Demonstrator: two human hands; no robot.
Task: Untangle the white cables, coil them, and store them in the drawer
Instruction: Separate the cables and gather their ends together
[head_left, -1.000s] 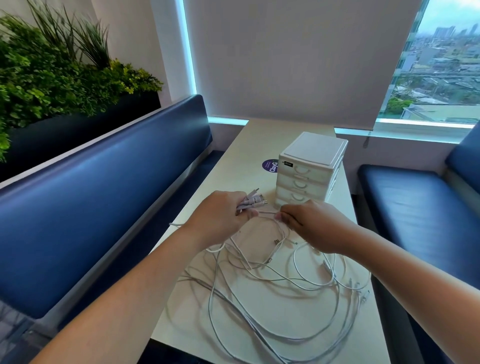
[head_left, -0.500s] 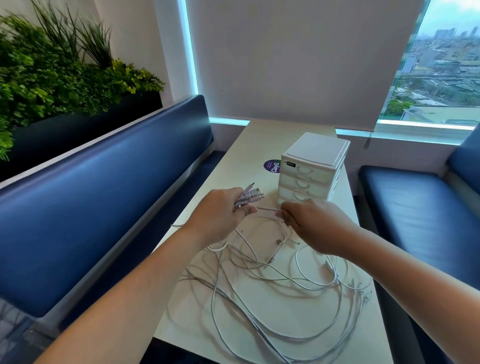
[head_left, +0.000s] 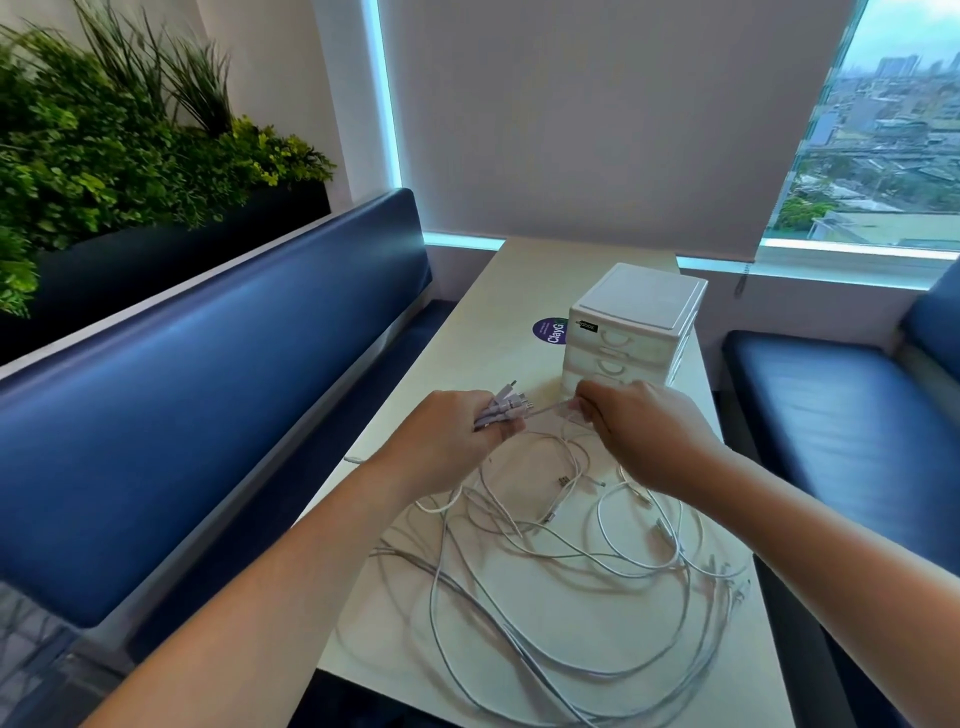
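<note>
Head view, centre: plug ends of the thin white cables (head_left: 500, 413) are clamped in the curled fingers of the left hand (head_left: 457, 441); one strand is pinched by the right hand (head_left: 644, 436). Tangled loops are spread over the pale table (head_left: 519, 291), below the white plastic drawer unit (head_left: 636, 327).

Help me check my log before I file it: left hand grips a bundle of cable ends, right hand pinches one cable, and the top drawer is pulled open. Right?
Not the drawer part. The head view shows the drawer unit with its top drawer shut. The left hand does grip the bundle of cable ends, and the right hand pinches one cable.
</note>
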